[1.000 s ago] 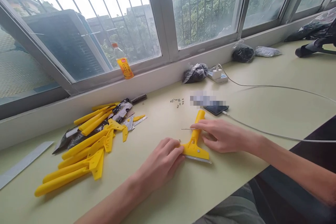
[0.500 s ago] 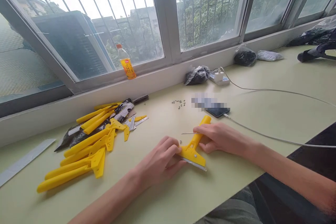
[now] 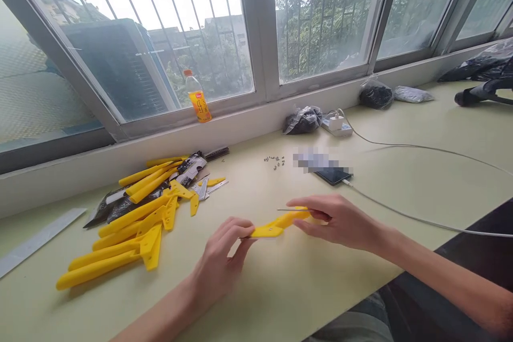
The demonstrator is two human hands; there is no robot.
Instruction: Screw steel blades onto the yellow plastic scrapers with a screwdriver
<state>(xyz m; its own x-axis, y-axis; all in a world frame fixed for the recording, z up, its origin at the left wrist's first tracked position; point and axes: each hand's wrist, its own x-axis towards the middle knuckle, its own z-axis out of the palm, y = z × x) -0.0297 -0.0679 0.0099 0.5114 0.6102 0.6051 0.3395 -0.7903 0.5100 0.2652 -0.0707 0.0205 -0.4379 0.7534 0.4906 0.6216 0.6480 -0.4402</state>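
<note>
A yellow scraper [image 3: 269,231] with a metal blade along its head is held between my two hands above the table. My left hand [image 3: 224,243] is closed on the end of its head, thumb below and fingers above. Wrapped about the handle end is my right hand [image 3: 339,220]. Between that hand's fingers a thin metal rod [image 3: 289,209] also sticks out to the left; its other end is hidden. Small screws [image 3: 276,160] lie scattered beyond the hands.
To the left lie several yellow scraper handles [image 3: 116,246], loose blades [image 3: 203,188] and a metal strip [image 3: 40,243]. A phone [image 3: 332,175] with a cable lies at the back right. An orange-capped bottle [image 3: 199,104] stands by the window; bagged items [image 3: 302,120] sit along the wall.
The scraper has turned over and now shows nearly edge-on. My left hand has moved left with the head; the right hand has lowered slightly.
</note>
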